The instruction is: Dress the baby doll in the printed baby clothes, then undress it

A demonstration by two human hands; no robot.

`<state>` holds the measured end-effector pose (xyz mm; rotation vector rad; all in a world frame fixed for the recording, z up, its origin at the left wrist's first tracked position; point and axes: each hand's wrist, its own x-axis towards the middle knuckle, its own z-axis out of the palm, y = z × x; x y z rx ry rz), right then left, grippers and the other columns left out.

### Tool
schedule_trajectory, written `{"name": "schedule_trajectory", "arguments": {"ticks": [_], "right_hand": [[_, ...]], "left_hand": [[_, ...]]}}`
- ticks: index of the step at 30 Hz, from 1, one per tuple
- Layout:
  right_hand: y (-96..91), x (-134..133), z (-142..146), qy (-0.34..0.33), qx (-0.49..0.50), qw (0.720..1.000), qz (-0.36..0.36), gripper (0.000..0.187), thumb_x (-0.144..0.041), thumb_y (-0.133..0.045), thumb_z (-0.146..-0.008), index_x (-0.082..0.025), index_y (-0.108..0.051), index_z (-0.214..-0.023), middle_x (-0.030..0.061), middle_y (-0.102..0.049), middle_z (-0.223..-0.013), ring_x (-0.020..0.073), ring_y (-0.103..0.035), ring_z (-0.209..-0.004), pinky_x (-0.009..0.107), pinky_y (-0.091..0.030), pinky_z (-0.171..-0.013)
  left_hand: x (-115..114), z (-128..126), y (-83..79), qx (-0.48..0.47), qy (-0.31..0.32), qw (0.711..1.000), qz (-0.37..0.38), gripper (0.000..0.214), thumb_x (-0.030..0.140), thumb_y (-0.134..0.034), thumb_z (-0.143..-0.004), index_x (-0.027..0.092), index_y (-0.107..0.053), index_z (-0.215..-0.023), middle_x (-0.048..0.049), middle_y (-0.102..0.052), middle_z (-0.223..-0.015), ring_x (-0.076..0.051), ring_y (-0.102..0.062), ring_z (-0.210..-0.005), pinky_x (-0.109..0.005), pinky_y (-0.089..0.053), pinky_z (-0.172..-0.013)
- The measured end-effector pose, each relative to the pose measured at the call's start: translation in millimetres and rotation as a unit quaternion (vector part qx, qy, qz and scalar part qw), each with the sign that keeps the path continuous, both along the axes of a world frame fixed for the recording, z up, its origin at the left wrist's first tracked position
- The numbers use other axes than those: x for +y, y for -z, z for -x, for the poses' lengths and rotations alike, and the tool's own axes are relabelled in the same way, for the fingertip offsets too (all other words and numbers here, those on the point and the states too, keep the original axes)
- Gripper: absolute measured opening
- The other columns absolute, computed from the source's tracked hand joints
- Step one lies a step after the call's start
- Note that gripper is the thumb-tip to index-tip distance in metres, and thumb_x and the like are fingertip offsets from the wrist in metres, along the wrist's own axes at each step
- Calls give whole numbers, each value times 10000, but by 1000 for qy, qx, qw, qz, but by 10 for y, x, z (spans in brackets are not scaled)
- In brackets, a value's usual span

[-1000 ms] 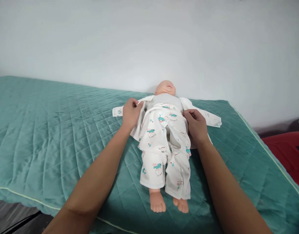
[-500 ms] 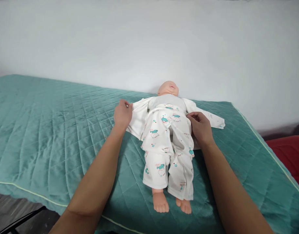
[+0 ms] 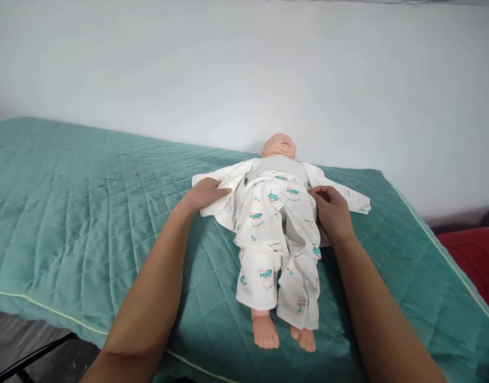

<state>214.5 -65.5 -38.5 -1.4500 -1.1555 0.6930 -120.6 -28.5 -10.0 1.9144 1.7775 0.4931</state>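
Note:
A baby doll (image 3: pixel 284 163) lies on its back with a grey cloth chest. White printed trousers (image 3: pixel 262 223) cover its legs up to the belly, and bare feet (image 3: pixel 266 332) stick out below. Its white baby shirt (image 3: pixel 228 210) is open at the front, with both sleeves spread outward. On the left part of the shirt rests my left hand (image 3: pixel 206 194), thumb on top of the cloth and fingers mostly hidden. My right hand (image 3: pixel 331 210) pinches cloth at the doll's other side, beside the trousers; it seems to be the shirt's edge, partly hidden by the hand.
A green quilted cover (image 3: pixel 88 213) lies over the bed surface, its piped edge running along the front and right. A pale wall (image 3: pixel 228 69) stands behind the doll's head. Beyond the right edge is a red chair (image 3: pixel 473 250). A dark bar (image 3: pixel 40 354) shows low at left.
My left hand has turned, from pinching the shirt's outer edge to lying over the cloth with its thumb inward. The left sleeve shows more fully now. My right hand has hardly moved.

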Motion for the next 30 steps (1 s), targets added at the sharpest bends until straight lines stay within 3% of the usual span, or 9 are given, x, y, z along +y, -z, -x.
{"name": "schedule_trajectory", "arguments": {"ticks": [4,9,15,18,22,25,30], "right_hand": [[18,-4,-37,25,-47,999,7,179,-322,-683,-723,-214,-664,-865,29,-705,-854,200,-624,-804,348,-482,-752],[-67,-60,-43,46,-192,978,69,125,-259,-639,-721,-213,-654,-836,53,-704,-872,217,-602,-806,363,-445,-762],[-129,-129,-39,12,-342,932,122,78,-268,-584,-759,-224,-648,-757,61,-667,-735,218,-512,-679,353,-357,-649],[-131,-141,-36,9,-345,933,100,88,-241,-559,-761,-224,-644,-746,59,-657,-722,220,-515,-676,357,-366,-650],[-107,-114,-18,49,-309,949,-39,147,-179,-506,-766,-220,-641,-805,61,-674,-799,238,-604,-787,380,-466,-754],[-59,-56,15,34,-332,933,-134,288,-156,-451,-806,-213,-660,-995,105,-689,-1033,268,-630,-999,433,-513,-888],[12,51,21,-30,-392,910,-129,535,-126,-398,-863,-214,-551,-1369,117,-580,-1434,276,-475,-1390,508,-417,-1137]], "left_hand": [[-2,74,-11,34,-62,997,-36,258,417,-637,-767,218,-615,-604,-81,-692,-727,-255,-642,-730,-315,-449,-640],[-63,123,-9,96,-148,984,-40,204,434,-688,-755,230,-684,-743,-129,-729,-876,-347,-671,-877,-439,-502,-793],[-116,73,30,142,-162,975,-55,186,320,-658,-802,220,-665,-959,-159,-712,-981,-386,-662,-976,-501,-499,-845],[-144,-72,-2,94,-126,978,-138,251,268,-628,-849,223,-624,-1096,-147,-676,-1122,-342,-640,-1040,-458,-497,-877],[-122,-388,-52,45,-12,962,-270,288,257,-535,-940,195,-591,-1216,-141,-617,-1275,-321,-555,-1211,-440,-457,-981],[-31,-583,3,53,41,962,-266,372,275,-531,-961,179,-557,-1320,-147,-589,-1369,-326,-514,-1289,-458,-410,-1056],[163,-705,151,101,40,958,-264,419,273,-387,-1030,201,-507,-1424,-126,-558,-1462,-279,-536,-1298,-411,-395,-1086]]}}
